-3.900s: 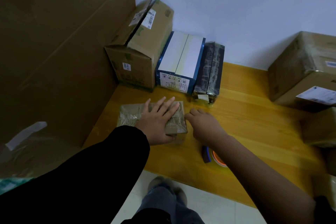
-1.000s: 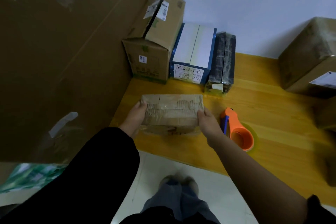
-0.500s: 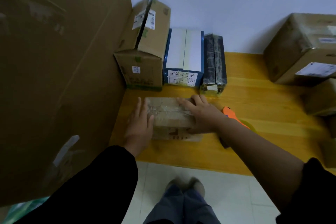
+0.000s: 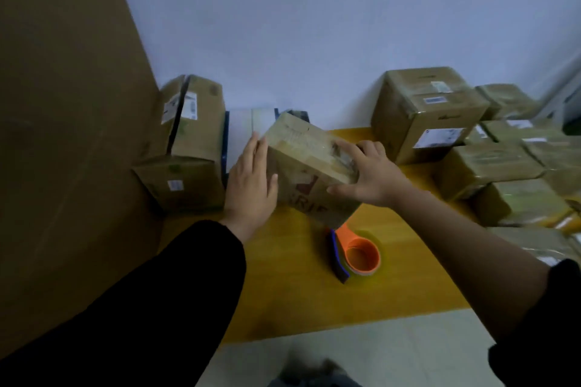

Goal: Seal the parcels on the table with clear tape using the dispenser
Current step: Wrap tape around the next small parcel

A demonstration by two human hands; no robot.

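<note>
left hand (image 4: 251,185) lies flat against the near left side of the parcel (image 4: 301,154). its fingers are straight and close together, pointing up and away, with the palm on the cardboard and nothing curled round it. right hand (image 4: 374,176) grips the parcel's other end, fingers bent over the top right edge onto a glossy taped patch and the thumb stretched along the front face below them.

between the two hands the parcel, a brown cardboard box with red print on its front, sits tilted. its top face slopes down toward the right hand and one low corner points down below the right thumb. whether that corner touches the table (image 4: 283,298) i cannot tell.

just below the right hand, partly hidden by that low corner, the tape dispenser (image 4: 358,256) lies on the yellow wooden table. it is orange with a blue edge and its round opening faces up. neither hand touches it.

beyond the left hand's fingertips stands a blue and white box (image 4: 242,122). further to that hand's left is a tall cardboard box (image 4: 195,135) with white labels, against a big cardboard sheet (image 4: 63,135).

beyond and to the right of the right hand a large labelled carton (image 4: 424,116) stands by the wall (image 4: 314,25). a pile of wrapped parcels (image 4: 496,163) runs off to its right.

a black sleeve (image 4: 157,308) covers the left arm to the wrist, and the right forearm is bare.
</note>
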